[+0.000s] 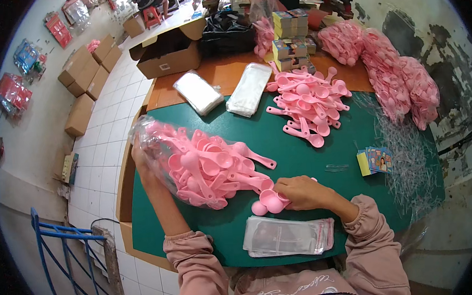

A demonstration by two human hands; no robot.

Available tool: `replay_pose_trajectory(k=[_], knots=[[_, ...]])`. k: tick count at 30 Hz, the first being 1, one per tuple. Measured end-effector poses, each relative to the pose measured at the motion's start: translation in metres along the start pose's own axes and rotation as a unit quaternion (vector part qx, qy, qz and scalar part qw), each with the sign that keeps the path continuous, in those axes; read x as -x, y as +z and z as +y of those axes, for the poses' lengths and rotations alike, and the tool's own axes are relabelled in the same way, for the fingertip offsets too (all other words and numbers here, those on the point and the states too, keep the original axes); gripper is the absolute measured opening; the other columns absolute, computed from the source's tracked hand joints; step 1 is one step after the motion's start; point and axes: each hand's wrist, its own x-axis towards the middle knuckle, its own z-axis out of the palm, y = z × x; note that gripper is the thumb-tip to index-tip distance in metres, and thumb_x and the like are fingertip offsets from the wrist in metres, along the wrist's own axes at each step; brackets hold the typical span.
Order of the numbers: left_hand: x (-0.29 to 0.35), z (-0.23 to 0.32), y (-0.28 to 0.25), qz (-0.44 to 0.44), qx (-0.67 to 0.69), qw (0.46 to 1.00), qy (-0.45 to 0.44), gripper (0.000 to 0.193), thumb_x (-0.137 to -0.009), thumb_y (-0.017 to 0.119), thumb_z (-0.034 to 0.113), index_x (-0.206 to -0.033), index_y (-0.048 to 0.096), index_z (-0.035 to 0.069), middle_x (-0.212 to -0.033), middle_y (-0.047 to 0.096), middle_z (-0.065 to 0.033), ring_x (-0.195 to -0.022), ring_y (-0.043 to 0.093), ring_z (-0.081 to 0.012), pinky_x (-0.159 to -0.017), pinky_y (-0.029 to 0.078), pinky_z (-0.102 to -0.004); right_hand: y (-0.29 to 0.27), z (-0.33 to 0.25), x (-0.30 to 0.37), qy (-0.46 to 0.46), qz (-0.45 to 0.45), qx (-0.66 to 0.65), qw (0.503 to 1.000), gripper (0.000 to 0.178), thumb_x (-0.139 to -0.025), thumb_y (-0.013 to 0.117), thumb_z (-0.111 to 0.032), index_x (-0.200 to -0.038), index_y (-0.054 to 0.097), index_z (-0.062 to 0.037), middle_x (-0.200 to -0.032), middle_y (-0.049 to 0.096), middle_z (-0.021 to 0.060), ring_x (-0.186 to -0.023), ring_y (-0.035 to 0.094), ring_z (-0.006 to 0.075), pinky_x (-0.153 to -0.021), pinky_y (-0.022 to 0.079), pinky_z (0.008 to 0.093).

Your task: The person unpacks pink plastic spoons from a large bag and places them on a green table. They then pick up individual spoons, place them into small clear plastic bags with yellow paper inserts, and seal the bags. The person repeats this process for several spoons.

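A clear plastic bag [164, 164] lies on its side on the green table, with pink measuring spoons [207, 165] spilling out of its mouth. My left hand [138, 149] grips the bag at its far left end, its fingers partly hidden by the plastic. Just right of the spill, my right hand [299, 193] is closed on several pink spoons [272, 201], their round bowls pointing left. A stack of clear plastic sleeves [288, 236] lies flat at the near edge, below my right hand. Farther off to the right is a loose heap of pink spoons [311, 97].
Two stacks of packaging sleeves, one white [198, 92] and one clear [248, 89], lie at the back. Bundled cards [289, 25] stand behind the heap. Filled spoon bags [385, 68] line the right wall. Small cards [375, 160] and plastic scraps [409, 158] lie at right.
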Motion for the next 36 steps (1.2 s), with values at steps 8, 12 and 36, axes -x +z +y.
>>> replay_pose_trajectory(k=[8, 12, 36], knots=[[0.015, 0.005, -0.061, 0.001, -0.099, 0.992, 0.083, 0.061, -0.087, 0.051, 0.034, -0.136, 0.026, 0.008, -0.136, 0.031, -0.0120, -0.125, 0.030, -0.0245, -0.103, 0.025, -0.0389, -0.096, 0.070, -0.008, 0.009, 0.147, 0.012, 0.989, 0.029, -0.062, 0.066, -0.015, -0.084, 0.052, -0.0029, -0.079, 0.055, 0.0147, -0.078, 0.053, 0.0315, -0.066, 0.041, 0.0410], [0.012, -0.016, -0.049, -0.056, -0.063, 0.990, 0.114, 0.076, -0.082, 0.055, 0.030, -0.140, 0.011, 0.009, -0.141, 0.020, -0.0114, -0.128, 0.024, -0.0276, -0.104, 0.021, -0.0392, -0.142, 0.118, -0.023, 0.095, 0.197, 0.131, 0.967, 0.032, -0.063, 0.065, -0.011, -0.091, 0.052, -0.0019, -0.084, 0.052, 0.0164, -0.081, 0.051, 0.0327, -0.070, 0.041, 0.0389], [0.000, -0.026, -0.054, -0.076, -0.112, 0.991, 0.021, 0.060, -0.074, 0.046, -0.003, -0.132, 0.032, 0.004, -0.119, 0.049, -0.0107, -0.103, 0.052, -0.0198, -0.088, 0.043, -0.0301, -0.004, 0.015, -0.092, 0.064, 0.112, -0.028, 0.991, 0.083, -0.063, 0.070, -0.028, -0.126, 0.028, 0.0064, -0.108, 0.046, 0.0256, -0.103, 0.045, 0.0385, -0.087, 0.038, 0.0430]])
